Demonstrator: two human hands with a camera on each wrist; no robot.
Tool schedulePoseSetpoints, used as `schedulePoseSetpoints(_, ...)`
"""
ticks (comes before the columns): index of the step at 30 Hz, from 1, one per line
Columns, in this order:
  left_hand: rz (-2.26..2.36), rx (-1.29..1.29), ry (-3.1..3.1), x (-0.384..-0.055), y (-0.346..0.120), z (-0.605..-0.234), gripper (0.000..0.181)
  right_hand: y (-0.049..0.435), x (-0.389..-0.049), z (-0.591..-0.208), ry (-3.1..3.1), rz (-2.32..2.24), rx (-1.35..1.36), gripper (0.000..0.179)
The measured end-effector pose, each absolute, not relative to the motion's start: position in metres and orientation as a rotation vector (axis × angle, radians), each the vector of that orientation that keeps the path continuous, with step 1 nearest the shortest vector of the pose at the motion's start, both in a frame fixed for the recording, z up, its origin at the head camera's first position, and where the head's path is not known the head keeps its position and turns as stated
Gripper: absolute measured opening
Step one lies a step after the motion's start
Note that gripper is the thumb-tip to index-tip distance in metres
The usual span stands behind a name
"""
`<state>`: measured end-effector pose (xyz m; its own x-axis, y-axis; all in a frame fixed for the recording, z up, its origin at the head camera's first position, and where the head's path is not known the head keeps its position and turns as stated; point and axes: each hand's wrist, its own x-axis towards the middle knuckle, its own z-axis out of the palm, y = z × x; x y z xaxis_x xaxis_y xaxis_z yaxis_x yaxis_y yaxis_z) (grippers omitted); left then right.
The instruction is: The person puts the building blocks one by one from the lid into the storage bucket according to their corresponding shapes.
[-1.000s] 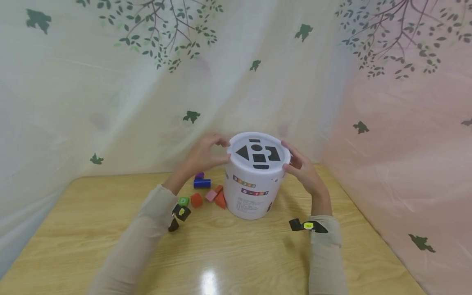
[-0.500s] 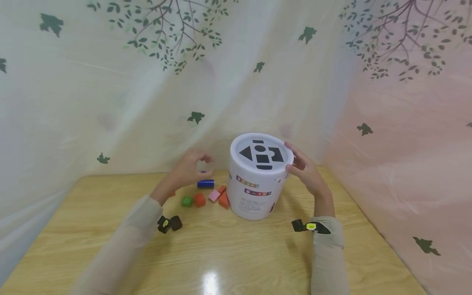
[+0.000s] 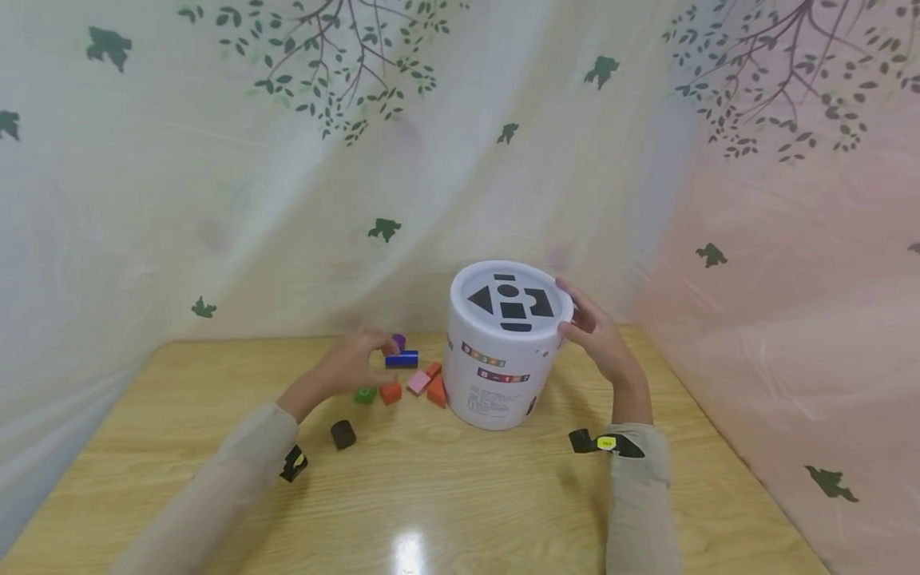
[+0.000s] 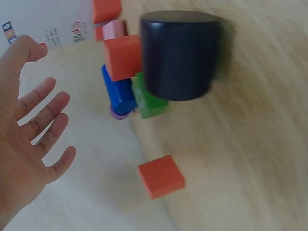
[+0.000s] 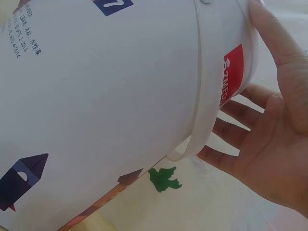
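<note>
Over the loose blocks at the left, my left hand (image 3: pixel 348 367) hovers with thumb and fingers spread apart, holding nothing. Close to it are a green cube (image 3: pixel 365 395), a red-orange cube (image 3: pixel 390 392), a blue cylinder (image 3: pixel 402 359) and a purple block (image 3: pixel 398 342). Another red block (image 4: pixel 161 177) lies apart in the left wrist view; my arm hides it from the head view. My right hand (image 3: pixel 600 343) grips the upper rim of a white bucket (image 3: pixel 496 383), thumb in front and fingers behind. Shaped holes pierce its lid (image 3: pixel 528 322).
A black cylinder (image 3: pixel 343 434) stands on the wooden table (image 3: pixel 460 495) near my left wrist. Beside the bucket lie a pink block (image 3: pixel 419 382) and an orange triangular block (image 3: pixel 437 392). A patterned curtain (image 3: pixel 460 184) hangs behind the table.
My left hand has let go of the bucket's rim and moved down and left to the blocks. The right hand keeps its grip on the rim.
</note>
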<state>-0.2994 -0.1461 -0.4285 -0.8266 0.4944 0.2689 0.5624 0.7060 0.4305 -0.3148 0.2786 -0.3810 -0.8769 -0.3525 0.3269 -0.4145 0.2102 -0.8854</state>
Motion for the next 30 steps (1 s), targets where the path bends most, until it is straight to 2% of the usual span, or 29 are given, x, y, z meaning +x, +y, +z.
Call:
schedulePoseSetpoints(20, -0.435, -0.888, -2.878, -0.296, -0.151, -0.451, 0.041, 0.278, -0.315, -0.382, -2.402, 1.781, 0.754, 0.071)
schedulePoseSetpoints(30, -0.378, -0.895, -2.912, -0.297, -0.149, -0.451, 0.049, 0.277, -0.316, -0.381, -2.39, 1.805, 0.762, 0.073)
